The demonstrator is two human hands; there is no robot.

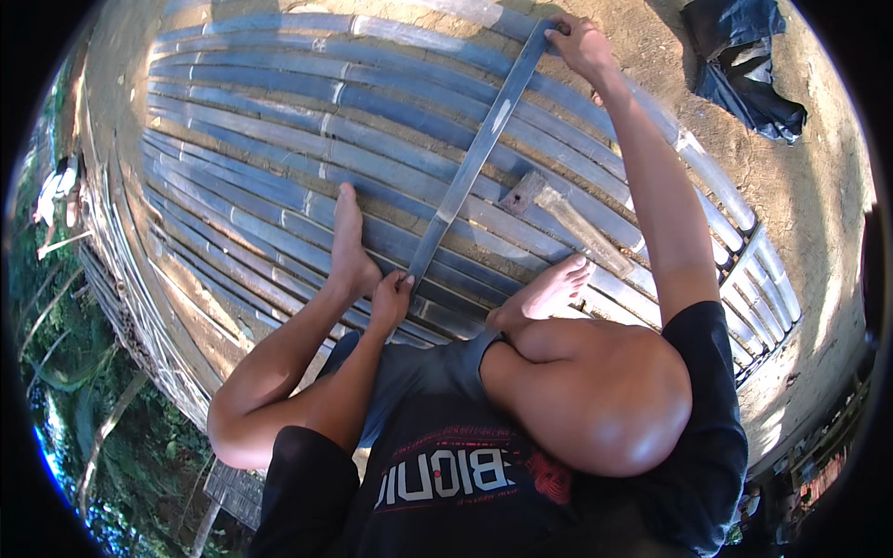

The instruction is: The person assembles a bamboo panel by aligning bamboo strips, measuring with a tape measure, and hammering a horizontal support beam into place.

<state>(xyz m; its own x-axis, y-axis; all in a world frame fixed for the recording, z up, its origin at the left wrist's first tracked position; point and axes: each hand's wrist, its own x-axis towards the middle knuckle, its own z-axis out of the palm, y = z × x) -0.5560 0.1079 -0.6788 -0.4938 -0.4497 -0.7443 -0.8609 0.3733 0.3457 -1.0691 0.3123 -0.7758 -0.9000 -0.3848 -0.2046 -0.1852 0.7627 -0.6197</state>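
Observation:
A long flat bamboo slat lies crosswise over a panel of parallel split-bamboo strips. Its near end is pinched by my left hand, close to my left foot. With my right arm stretched far forward, my right hand grips the slat's far end, fingers closed round its edge. To the right of the slat, a hammer with a wooden handle rests on the strips, between the slat and my right forearm. Part of the near end is hidden by my left fingers.
I sit on the panel, my left foot and right foot bare on the strips. Crumpled black plastic lies on the dirt ground at far right. Thin poles are stacked along the left, beside green plants.

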